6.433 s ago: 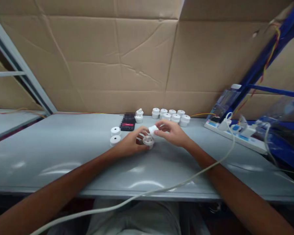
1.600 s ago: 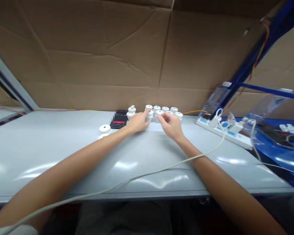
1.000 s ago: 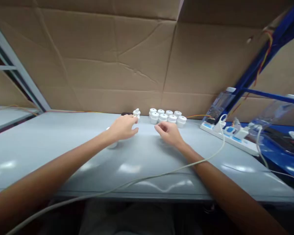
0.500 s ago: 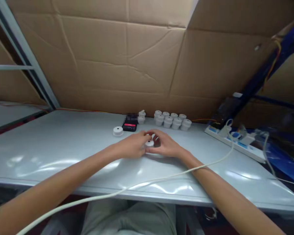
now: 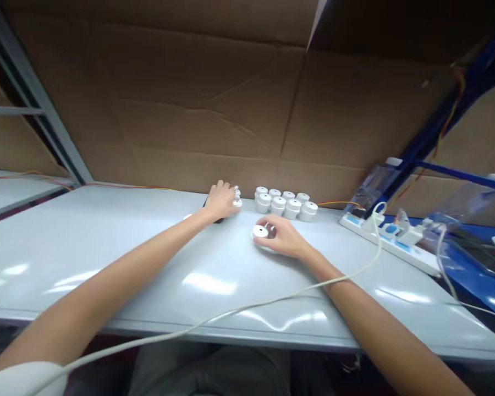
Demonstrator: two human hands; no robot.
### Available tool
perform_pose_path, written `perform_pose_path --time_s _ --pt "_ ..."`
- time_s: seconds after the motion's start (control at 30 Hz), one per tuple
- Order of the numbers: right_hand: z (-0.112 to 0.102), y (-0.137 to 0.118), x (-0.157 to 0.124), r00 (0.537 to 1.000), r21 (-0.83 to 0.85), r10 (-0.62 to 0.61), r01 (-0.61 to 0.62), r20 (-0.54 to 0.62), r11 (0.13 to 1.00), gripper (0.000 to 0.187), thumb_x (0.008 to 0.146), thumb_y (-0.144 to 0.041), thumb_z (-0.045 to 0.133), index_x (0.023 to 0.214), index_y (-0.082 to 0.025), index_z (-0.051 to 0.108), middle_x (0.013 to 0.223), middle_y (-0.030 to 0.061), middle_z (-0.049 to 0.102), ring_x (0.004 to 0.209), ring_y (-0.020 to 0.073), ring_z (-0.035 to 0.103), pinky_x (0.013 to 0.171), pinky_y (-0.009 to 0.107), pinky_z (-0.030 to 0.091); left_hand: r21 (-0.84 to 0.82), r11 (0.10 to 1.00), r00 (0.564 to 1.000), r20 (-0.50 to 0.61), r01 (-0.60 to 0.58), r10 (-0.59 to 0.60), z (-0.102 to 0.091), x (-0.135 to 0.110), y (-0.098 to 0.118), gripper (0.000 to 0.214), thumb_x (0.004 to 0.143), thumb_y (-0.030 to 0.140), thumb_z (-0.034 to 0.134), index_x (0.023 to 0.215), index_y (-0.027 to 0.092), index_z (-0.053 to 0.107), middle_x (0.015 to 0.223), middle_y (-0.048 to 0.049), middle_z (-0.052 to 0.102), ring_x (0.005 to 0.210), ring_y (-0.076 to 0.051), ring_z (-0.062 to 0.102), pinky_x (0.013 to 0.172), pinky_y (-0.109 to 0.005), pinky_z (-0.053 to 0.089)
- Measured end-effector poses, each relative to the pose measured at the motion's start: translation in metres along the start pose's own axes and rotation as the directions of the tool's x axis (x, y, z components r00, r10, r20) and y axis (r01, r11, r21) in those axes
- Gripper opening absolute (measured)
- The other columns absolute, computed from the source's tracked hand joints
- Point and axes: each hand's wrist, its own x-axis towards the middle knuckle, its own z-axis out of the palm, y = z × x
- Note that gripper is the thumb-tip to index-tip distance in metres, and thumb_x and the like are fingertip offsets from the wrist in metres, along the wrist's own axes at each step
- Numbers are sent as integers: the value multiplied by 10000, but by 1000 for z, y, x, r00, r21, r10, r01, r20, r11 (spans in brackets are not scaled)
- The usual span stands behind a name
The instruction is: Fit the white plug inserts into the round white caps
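Observation:
My right hand (image 5: 284, 236) is closed around a round white plastic piece (image 5: 259, 231) with a small dark hole in its top, thumb in front and fingers behind. Farther back, my left hand (image 5: 221, 200) has its fingers stretched out beside a small stack of white pieces (image 5: 237, 202). Beneath that hand, a black phone-like device (image 5: 219, 220) is mostly covered. Behind my left forearm, only a sliver of another white round piece (image 5: 187, 216) shows. Two rows of similar white round pieces (image 5: 278, 206) stand at the back, behind my right hand.
A white power strip (image 5: 412, 253) with plugs lies on the right of the glossy table (image 5: 148, 319). Its white cable (image 5: 247, 308) runs across the front, over my right forearm. Cardboard (image 5: 181, 110) walls the back; a blue metal frame (image 5: 433, 121) stands right.
My left hand has left the white piece and moved back to the small stack, over the black device. My right hand still holds the white piece, which is now in clearer view.

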Motion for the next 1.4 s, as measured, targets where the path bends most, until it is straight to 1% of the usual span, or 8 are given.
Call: perform_pose_path --time_s 0.17,0.3,0.47,0.67,0.83,1.03,1.23,1.4 --pt "-2 -5 2 968 103 -22 50 -250 993 265 781 -343 726 993 -195 669 968 63 714 801 204 636 712 339 524 -223 969 986 99 -110 134 -1 -42 24 383 787 351 655 1113 157 601 1105 -154 687 1082 -347 625 888 -424 489" --pt "-4 -16 0 963 166 -70 117 -260 979 285 823 -337 708 1066 -192 678 1038 96 719 856 223 656 744 359 538 -513 846 949 174 -142 264 -7 -83 32 431 794 335 671 1176 215 513 1024 -24 716 874 -199 688 742 -290 516" --pt "0 -28 -5 973 191 -200 219 -112 957 265 841 -324 709 1082 -213 721 1038 72 745 893 226 669 744 351 535 -851 510 974 201 122 102 -6 -98 22 454 642 260 815 1021 201 573 974 -28 701 937 -224 669 840 -347 508" --pt "-1 -26 -4 993 406 -29 72 -112 911 338 813 -362 759 1107 -226 662 1107 84 712 942 237 690 849 399 577 -927 289 963 264 239 50 -18 -91 22 331 710 275 773 1003 164 669 982 -52 701 920 -196 662 819 -325 522" --pt "-3 -28 -4 985 393 -106 151 -135 907 340 759 -228 755 1070 -228 618 1082 62 675 1000 243 676 928 422 574 -917 -26 917 397 398 42 -23 -90 24 233 795 281 679 996 165 676 947 -41 724 805 -165 689 790 -296 546" --pt "-6 -33 -5 946 188 -270 303 -181 934 379 764 -153 729 1110 -250 609 1156 81 663 1086 263 642 934 440 564 -892 -4 892 451 452 33 -17 -86 19 340 915 456 597 865 128 672 679 -38 658 581 -125 586 589 -247 470" --pt "-5 -36 -5 920 138 -324 359 -222 923 342 786 -162 725 1099 -239 610 1149 89 672 1087 264 649 914 437 569 -886 34 884 463 462 69 -17 -87 19 481 903 601 600 863 127 665 630 -21 629 504 -104 531 513 -242 387" --pt "-8 -39 -7 957 157 -242 267 -161 951 307 835 -277 746 1121 -248 640 1164 96 689 1082 267 661 831 410 608 -901 -30 896 425 432 131 -23 -91 16 467 767 531 811 994 155 651 858 -44 704 743 -142 677 714 -278 494"
